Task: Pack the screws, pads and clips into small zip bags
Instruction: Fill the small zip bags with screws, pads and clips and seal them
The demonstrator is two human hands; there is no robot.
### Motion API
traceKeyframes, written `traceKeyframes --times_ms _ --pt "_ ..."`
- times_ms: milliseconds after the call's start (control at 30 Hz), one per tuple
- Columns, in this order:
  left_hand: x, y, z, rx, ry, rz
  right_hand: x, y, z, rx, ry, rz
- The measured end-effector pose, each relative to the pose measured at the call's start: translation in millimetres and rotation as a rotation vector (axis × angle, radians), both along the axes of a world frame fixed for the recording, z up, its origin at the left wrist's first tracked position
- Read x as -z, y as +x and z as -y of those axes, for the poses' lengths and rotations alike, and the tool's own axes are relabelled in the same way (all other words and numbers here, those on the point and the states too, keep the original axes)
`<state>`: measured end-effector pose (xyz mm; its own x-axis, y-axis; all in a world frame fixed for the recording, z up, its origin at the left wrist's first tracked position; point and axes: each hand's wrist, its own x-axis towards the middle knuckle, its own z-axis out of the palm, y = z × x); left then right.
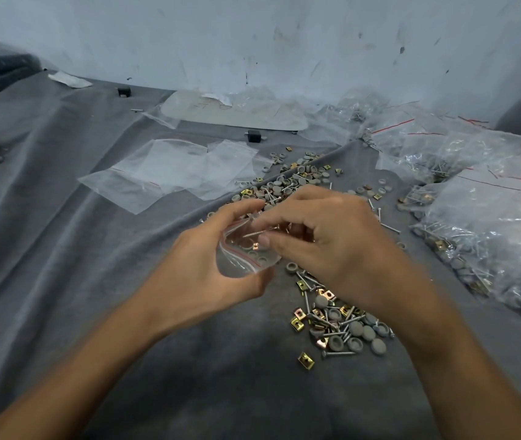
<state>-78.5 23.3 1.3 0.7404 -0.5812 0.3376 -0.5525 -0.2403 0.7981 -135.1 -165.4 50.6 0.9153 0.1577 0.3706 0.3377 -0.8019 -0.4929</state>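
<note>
So, I'm watching the head view, and the left hand (208, 274) is gripping a small zip bag (243, 260), with the fingers curling round it from below and the thumb sitting near the top. The right hand (332, 242) is pinching a screw (254, 232) between thumb and fingertips, right at the bag's mouth. Inside the bag a brass clip (255, 246) and a couple of grey pads (264, 258) are showing through the plastic, though it's looking pretty blurry in there.

Just right of the bag and nearer to me, a loose pile (338, 319) of screws, pads and clips is lying on the grey cloth (94, 249) that's covering the desk. Beyond the bag, a wider scatter (287, 182) of the same parts is spreading out. Further beyond and left of the bag, a few empty zip bags (170, 169) are lying flat. Well to the right of the bag, bigger clear bags (491, 223) stuffed with parts are heaping up.
</note>
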Motion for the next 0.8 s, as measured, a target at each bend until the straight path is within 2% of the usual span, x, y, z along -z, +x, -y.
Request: traceKeyframes --times_ms 33,133,200,267,400,467,800 --pt "0 0 0 0.001 0.0 0.006 -1 1 0 -0.022 0.023 0.001" --pt "1 1 -2 -0.011 0.011 0.004 -5 2 9 -0.063 0.29 0.015" --pt "1 2 -3 -0.015 0.024 0.003 -4 5 23 -0.002 0.336 0.073" --pt "2 2 -4 -0.014 0.022 0.0 2 9 40 0.091 0.226 0.018" --pt "2 3 -4 -0.006 0.017 -0.002 27 15 54 0.202 -0.191 -0.404" --pt "2 3 -4 -0.002 0.016 0.001 38 14 53 0.194 -0.307 -0.506" --pt "3 4 -5 -0.004 0.025 0.014 45 10 52 0.233 -0.25 -0.62"
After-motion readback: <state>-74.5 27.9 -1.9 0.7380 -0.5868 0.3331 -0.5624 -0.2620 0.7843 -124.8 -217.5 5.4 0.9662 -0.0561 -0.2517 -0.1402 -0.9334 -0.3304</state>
